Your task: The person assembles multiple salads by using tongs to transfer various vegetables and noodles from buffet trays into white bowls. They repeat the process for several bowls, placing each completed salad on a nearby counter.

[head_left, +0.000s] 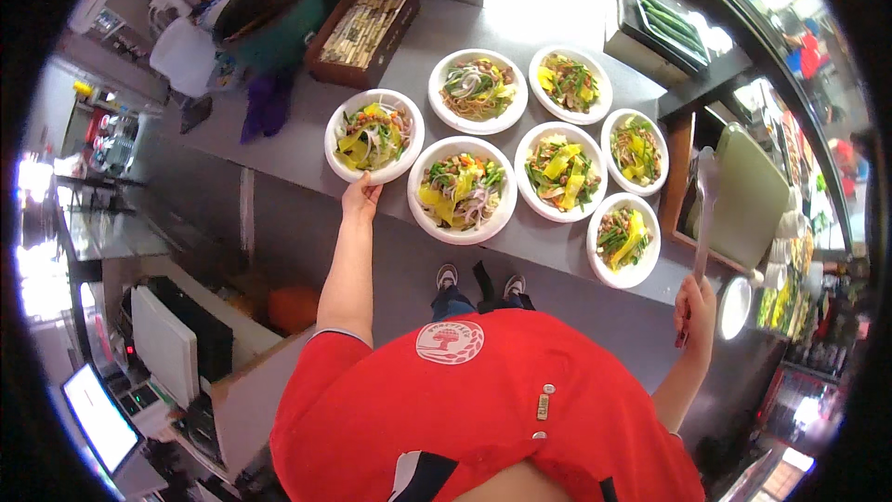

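Observation:
My left hand (362, 195) grips the near rim of a white bowl (332, 142) of mixed salad with yellow strips, greens and onion, at the left end of the counter. The fingertips are partly hidden beneath the rim. Out at the right, my right hand (695, 311) is closed around the handle of long metal tongs (704, 214), which point away from me. Several more white bowls stand between my hands. The nearest to my left hand is a large salad bowl (415, 209). A smaller bowl (651, 265) is closest to the right hand, with noodles and yellow strips.
A brown box (367, 33) of tightly packed slim pieces sits at the back left, beside a dark green bin (279, 37). Long green vegetables (671, 23) lie in a tray at the back right. A greenish board (739, 195) leans at the counter's right end.

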Motion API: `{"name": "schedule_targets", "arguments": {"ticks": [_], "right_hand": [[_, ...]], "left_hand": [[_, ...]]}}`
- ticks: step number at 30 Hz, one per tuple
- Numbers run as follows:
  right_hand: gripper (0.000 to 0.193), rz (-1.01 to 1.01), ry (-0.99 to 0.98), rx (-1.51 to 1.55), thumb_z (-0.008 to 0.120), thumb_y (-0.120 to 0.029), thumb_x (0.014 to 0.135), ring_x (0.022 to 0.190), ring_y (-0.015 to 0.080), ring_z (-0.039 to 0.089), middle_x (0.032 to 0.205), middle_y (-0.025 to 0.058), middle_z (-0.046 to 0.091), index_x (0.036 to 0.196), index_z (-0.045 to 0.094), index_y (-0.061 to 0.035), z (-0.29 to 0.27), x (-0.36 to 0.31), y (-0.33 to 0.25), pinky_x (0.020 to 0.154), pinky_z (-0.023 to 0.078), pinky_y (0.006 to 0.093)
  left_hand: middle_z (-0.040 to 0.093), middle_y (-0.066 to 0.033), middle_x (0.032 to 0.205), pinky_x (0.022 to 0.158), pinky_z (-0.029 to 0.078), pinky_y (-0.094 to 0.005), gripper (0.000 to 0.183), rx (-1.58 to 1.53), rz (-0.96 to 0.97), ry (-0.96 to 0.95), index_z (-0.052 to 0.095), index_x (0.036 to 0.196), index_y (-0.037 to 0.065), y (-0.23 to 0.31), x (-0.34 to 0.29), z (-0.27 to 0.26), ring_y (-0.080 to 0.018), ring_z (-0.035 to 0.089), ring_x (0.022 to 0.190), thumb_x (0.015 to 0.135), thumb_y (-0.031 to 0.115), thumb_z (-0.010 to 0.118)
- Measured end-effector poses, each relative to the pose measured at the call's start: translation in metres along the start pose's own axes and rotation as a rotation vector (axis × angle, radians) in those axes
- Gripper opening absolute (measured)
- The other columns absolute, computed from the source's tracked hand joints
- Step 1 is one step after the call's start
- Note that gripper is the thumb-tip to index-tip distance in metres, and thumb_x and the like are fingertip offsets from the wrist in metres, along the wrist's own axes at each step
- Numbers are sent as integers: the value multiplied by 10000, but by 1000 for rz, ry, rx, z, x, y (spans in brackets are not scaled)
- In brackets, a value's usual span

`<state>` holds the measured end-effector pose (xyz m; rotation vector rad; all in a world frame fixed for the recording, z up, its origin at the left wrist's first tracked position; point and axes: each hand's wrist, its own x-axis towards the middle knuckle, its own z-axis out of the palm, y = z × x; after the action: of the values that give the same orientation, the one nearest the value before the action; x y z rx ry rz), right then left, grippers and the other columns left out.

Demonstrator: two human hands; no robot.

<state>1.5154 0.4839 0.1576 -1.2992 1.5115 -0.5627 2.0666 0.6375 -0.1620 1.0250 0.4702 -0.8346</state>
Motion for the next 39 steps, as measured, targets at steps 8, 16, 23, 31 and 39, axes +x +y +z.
{"name": "schedule_targets", "arguments": {"ticks": [8,16,23,31,39], "right_hand": [[232,26,118,107,531,-282,971,323,64,351,513,-19,417,869,475,-81,-6,-66,23,305,262,206],[225,166,289,203,606,-279,923,366,53,375,574,-28,459,921,518,-71,-83,-134,91,338,281,218],[276,241,353,431,662,-312,891,406,64,415,612,-13,479,868,515,-80,-203,-192,211,360,333,239],[289,263,521,494,663,-317,891,409,50,412,583,-28,464,869,510,-73,-324,-257,307,373,347,227],[296,323,675,561,669,-311,893,417,47,430,597,-24,473,854,502,-70,-414,-250,359,380,361,215]], "left_hand": [[626,-69,1077,867,473,-342,351,528,-9,-176,559,1190,52,17,-13,-6,-195,608,982,946,299,610],[697,-191,811,768,496,-424,336,1351,891,132,669,923,-70,32,-95,40,-324,654,793,892,239,540],[650,-179,1055,825,480,-374,440,955,985,-259,598,1103,-70,-144,-226,155,-301,618,907,965,343,534],[475,65,681,456,347,-201,172,1049,-222,-1225,565,957,94,-479,-466,260,-28,427,518,936,256,618],[592,-78,817,565,510,-275,356,1132,-421,-958,549,959,38,-720,-502,324,-189,602,665,851,328,726]]}}
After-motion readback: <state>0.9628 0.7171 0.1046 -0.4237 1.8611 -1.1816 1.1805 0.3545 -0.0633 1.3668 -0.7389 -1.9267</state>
